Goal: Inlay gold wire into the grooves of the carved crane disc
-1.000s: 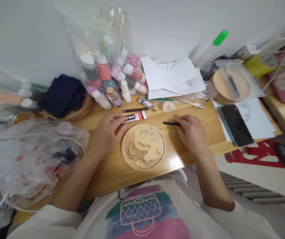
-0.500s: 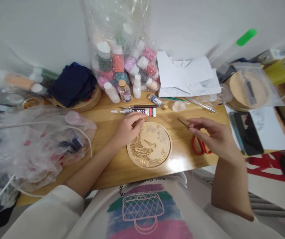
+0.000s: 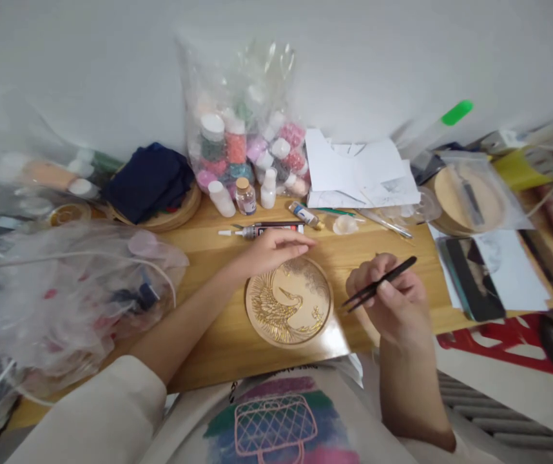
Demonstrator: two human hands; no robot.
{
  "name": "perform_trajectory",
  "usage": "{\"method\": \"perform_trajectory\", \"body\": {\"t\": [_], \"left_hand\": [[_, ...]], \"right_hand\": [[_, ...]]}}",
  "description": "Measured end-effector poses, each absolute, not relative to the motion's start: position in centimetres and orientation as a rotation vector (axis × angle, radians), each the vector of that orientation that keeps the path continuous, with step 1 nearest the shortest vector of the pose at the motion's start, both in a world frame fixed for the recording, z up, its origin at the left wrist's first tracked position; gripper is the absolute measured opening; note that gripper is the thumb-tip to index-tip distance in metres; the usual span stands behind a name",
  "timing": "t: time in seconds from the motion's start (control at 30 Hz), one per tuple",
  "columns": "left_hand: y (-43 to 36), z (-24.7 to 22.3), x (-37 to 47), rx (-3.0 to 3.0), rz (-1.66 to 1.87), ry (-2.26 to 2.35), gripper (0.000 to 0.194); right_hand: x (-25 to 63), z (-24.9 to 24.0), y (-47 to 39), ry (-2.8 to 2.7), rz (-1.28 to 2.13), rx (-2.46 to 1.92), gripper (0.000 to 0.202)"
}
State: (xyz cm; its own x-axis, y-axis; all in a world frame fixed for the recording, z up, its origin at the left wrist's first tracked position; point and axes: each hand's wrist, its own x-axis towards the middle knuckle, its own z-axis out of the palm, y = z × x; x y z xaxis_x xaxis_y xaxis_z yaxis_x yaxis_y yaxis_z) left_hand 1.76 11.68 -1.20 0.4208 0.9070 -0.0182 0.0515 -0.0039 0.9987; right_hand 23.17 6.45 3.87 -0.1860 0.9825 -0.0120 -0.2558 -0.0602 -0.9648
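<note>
My right hand (image 3: 399, 312) grips black tweezers (image 3: 367, 292) between thumb and fingers, their two tips slightly apart and pointing down-left towards the disc, above the table. In front of me lies a round wooden disc (image 3: 305, 325) with a gold crane design; part of its upper right area is plain, with fine drawn lines. My left hand (image 3: 276, 251) rests across the disc's upper edge, fingers stretched out and holding nothing. Just behind those fingers lies a glue tube (image 3: 260, 231), partly covered by the hand.
Small bottles (image 3: 246, 196) stand at the back before a clear bag (image 3: 238, 135) of bead jars. Dark blue cloth (image 3: 148, 183) and a crumpled plastic bag (image 3: 78, 290) are at left. Papers (image 3: 361, 169), a phone (image 3: 474, 278) and wooden rounds (image 3: 470, 196) lie to the right.
My right hand has come lower and turned, showing the tweezers fully; it now covers the spot where red-handled scissors lay. The left hand's fingers have straightened and reach further right over the disc's edge.
</note>
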Motion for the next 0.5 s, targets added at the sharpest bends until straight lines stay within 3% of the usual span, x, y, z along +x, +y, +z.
{"method": "perform_trajectory", "body": {"t": [0.23,0.5], "left_hand": [[12.2,-2.1,1.1,0.985,0.886,0.682,0.032],[12.9,-2.3,0.6,0.784,0.9,0.546,0.022]], "right_hand": [[21.5,1.9,3.1,-1.291,1.107,-1.351,0.013],[19.9,-0.8,2.6,-1.421,1.003,-1.455,0.017]]}}
